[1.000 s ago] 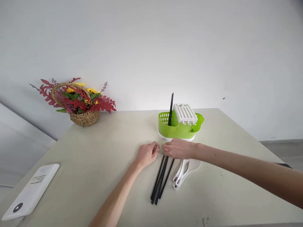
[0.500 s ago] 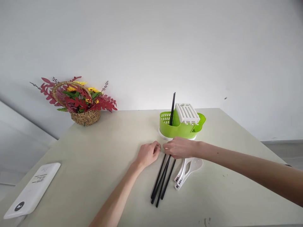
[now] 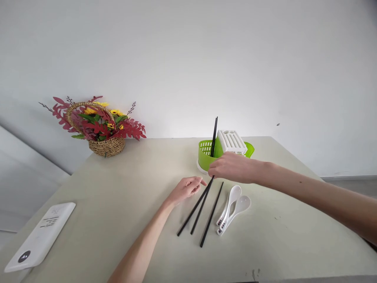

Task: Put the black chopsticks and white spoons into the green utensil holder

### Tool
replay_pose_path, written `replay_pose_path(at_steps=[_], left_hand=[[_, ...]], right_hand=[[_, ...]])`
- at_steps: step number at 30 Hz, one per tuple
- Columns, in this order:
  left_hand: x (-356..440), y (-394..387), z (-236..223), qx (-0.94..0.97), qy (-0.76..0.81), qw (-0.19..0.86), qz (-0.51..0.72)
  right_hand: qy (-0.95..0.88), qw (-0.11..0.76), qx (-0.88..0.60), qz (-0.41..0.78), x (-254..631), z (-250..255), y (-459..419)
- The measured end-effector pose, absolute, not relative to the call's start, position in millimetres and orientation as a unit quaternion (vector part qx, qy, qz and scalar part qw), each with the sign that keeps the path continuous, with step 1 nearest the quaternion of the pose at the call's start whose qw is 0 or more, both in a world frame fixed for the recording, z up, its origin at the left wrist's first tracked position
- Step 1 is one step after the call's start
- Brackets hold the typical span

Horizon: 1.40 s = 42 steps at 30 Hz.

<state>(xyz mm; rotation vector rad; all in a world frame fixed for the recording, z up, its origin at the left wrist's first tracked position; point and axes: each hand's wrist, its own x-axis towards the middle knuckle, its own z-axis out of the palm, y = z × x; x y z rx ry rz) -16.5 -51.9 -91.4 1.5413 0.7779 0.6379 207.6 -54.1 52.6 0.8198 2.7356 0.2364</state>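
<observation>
My right hand is closed on the thin ends of black chopsticks, raised in front of the green utensil holder. Two of them show below the hand, slanting down left and fanning apart. My left hand is just left of these chopsticks, its index finger stretched towards them and its fingers loosely apart, holding nothing. Another black chopstick lies on the table. Beside it on the right rest several white spoons, partly overlapping. More chopsticks stand upright in the holder's left compartment.
The holder's white slotted rack rises at its middle, partly behind my right hand. A wicker basket of artificial flowers stands at the back left. A white flat device lies on the table's left side, and a wall runs behind.
My right hand has risen and moved slightly right, lifting chopsticks out of the group; one stays on the table. My left hand has loosened, with its index finger now extended.
</observation>
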Motion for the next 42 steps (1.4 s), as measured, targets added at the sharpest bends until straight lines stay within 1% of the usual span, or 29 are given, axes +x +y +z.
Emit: replay_pose_path(at_steps=[4,7,9,12,16,19,21,24,26,27,29,32,34,37,42], left_hand=[[-19,-55,-85,0.613,0.263,0.702,0.250],[-21,-56,-85,0.553,0.191,0.783,0.210],[-24,-55,-85,0.516,0.162,0.819,0.191],[-30,-53,-85,0.486,0.152,0.840,0.187],[-36,-52,-86,0.482,0.159,0.837,0.205],[-37,-51,-87,0.466,0.160,0.842,0.219],[-36,-51,-88,0.457,0.163,0.845,0.223],[-35,-49,-90,0.445,0.160,0.846,0.247],[-34,-48,-91,0.435,0.155,0.844,0.272],[-34,-47,-91,0.432,0.153,0.843,0.281],[-34,-47,-91,0.428,0.152,0.841,0.293],[-34,-47,-92,0.428,0.152,0.842,0.291],[-34,-49,-92,0.434,0.148,0.844,0.277],[-33,-50,-93,0.443,0.144,0.847,0.257],[-31,-52,-93,0.440,0.143,0.842,0.279]], right_hand=[[0.936,0.122,0.309,0.118,210,83,-54],[0.923,0.113,0.335,0.155,213,94,-52],[0.910,0.113,0.357,0.178,214,96,-53],[0.894,0.124,0.381,0.201,214,97,-55],[0.883,0.122,0.402,0.209,212,96,-60],[0.877,0.084,0.428,0.203,213,96,-62],[0.866,0.039,0.462,0.188,215,97,-61],[0.839,-0.066,0.527,0.115,219,98,-58],[0.819,-0.133,0.559,0.010,220,100,-58],[0.806,-0.152,0.570,-0.053,220,101,-59],[0.775,-0.162,0.584,-0.177,215,102,-62],[0.729,-0.185,0.586,-0.303,205,101,-67],[0.708,-0.233,0.570,-0.345,198,97,-68],[0.689,-0.294,0.547,-0.373,193,90,-65],[0.690,-0.315,0.541,-0.362,196,86,-60]])
